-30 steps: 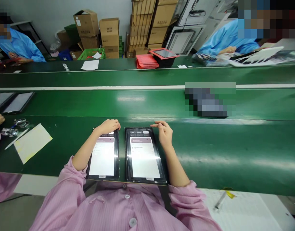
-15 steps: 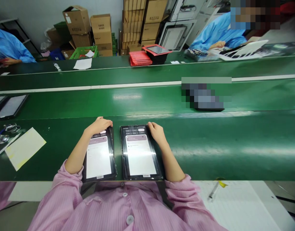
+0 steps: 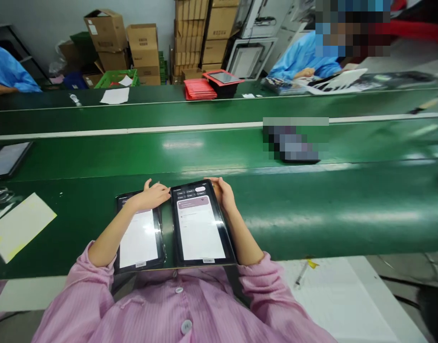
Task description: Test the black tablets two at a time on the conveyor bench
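Two lit tablets lie side by side at the front edge of the green bench. The right tablet (image 3: 202, 228) has its top end tipped up, with its lower end at the bench edge. My right hand (image 3: 224, 194) grips its upper right side, some fingers hidden behind it. My left hand (image 3: 153, 196) reaches over the top of the left tablet (image 3: 139, 238), its fingers apart, the fingertips at the upper left corner of the right tablet. The left tablet rests flat, its top partly covered by my left hand and forearm.
A yellowish paper sheet (image 3: 22, 226) lies on the left. Another tablet (image 3: 10, 159) and a blurred dark device (image 3: 292, 145) sit on the belt (image 3: 151, 152). Opposite are two people in blue, red flat items (image 3: 200, 89) and cardboard boxes (image 3: 143, 50).
The right tablet's top end has risen, with my right hand now gripping its side. My left hand has moved from the left tablet's top corner towards the right tablet. The view has shifted slightly.
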The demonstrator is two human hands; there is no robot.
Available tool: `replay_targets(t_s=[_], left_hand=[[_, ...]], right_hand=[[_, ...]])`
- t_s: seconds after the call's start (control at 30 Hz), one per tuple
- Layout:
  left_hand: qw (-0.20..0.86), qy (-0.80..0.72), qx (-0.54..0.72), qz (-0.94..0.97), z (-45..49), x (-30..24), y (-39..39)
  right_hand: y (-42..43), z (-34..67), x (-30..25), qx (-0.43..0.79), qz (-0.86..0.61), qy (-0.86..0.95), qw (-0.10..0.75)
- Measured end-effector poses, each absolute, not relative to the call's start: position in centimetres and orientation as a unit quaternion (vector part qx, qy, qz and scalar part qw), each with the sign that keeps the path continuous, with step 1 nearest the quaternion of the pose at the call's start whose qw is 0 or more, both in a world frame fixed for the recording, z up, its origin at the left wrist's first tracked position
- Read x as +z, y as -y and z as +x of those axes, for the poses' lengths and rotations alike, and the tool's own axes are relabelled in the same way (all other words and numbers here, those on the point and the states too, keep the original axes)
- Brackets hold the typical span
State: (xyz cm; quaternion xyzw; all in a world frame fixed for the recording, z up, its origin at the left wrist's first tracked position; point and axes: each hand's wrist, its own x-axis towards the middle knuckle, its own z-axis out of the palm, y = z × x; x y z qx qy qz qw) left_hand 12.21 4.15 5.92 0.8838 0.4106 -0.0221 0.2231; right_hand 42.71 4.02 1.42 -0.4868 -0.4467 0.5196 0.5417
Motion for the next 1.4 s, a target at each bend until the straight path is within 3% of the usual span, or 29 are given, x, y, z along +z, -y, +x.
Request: replay_targets(t_s=[0.13,0.3,0.6,0.9,1.03,1.13,1.27,1.4], left_hand=[[0.219,-0.421,-0.029,0.88,11.9,5.8,-4.3],[0.247,-0.454,-0.045,0.855,9.3,7.1,-5.9],[0.376,-0.421,-0.02,0.825,4.7,7.5,-7.8],[0.394,-0.428,-0.013,0.813,3.3,7.1,-7.8],[0.346,-0.429,-0.055,0.833,3.7,6.6,-7.4],[0.329,-0.448,-0.05,0.83,4.4,5.9,-7.5],[0.344,-0.479,0.031,0.807,4.4,6.0,-8.1],[0.223,-0.581,0.101,0.776,4.8,6.9,-7.9]], right_hand=[[-4.1,42.5,2.1,0.526,-0.476,0.448,0.543],[-4.3,43.4,1.8,0.305,-0.549,0.54,0.561],[-3.8,43.9,1.9,0.161,-0.492,0.745,0.42],[-4.0,45.1,2.0,0.205,-0.496,0.735,0.414],[-3.9,46.3,1.5,0.33,-0.446,0.777,0.297],[-3.8,46.6,0.9,0.346,-0.418,0.804,0.243],[-4.6,46.2,-0.3,0.347,-0.487,0.73,0.332],[-5.9,46.3,-1.3,0.311,-0.555,0.613,0.469]])
